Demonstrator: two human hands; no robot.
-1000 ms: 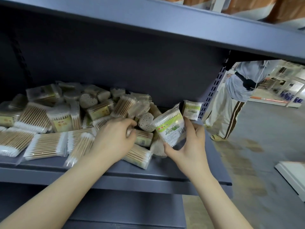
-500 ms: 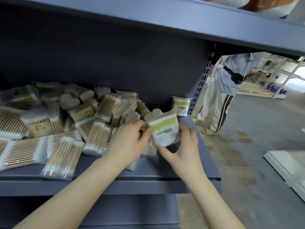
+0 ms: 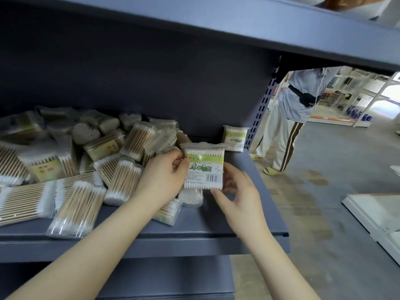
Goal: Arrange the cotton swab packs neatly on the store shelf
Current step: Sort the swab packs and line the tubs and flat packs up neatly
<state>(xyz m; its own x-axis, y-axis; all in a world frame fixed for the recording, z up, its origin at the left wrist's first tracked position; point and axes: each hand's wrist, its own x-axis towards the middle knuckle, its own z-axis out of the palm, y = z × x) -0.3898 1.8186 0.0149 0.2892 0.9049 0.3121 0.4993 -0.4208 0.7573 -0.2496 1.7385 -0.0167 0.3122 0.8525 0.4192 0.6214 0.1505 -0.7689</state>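
Note:
A flat cotton swab pack [image 3: 204,167] with a green band and a barcode is held upright above the grey shelf [image 3: 244,215], its label facing me. My left hand [image 3: 164,176] pinches its left edge and my right hand [image 3: 236,189] holds its lower right corner. A second pack of the same kind [image 3: 234,138] stands upright at the shelf's back right corner. A loose heap of swab packs [image 3: 91,161] covers the left and middle of the shelf, lying at all angles.
The shelf above [image 3: 216,24] overhangs closely. A perforated upright [image 3: 263,107] marks the shelf's right end. Beyond it a person [image 3: 290,118] stands on the concrete aisle floor. A white panel [image 3: 376,215] lies on the floor at right.
The pack went from tilted in my right hand to upright with its label toward me, and my left hand left the heap and took its left edge. The view shifted left.

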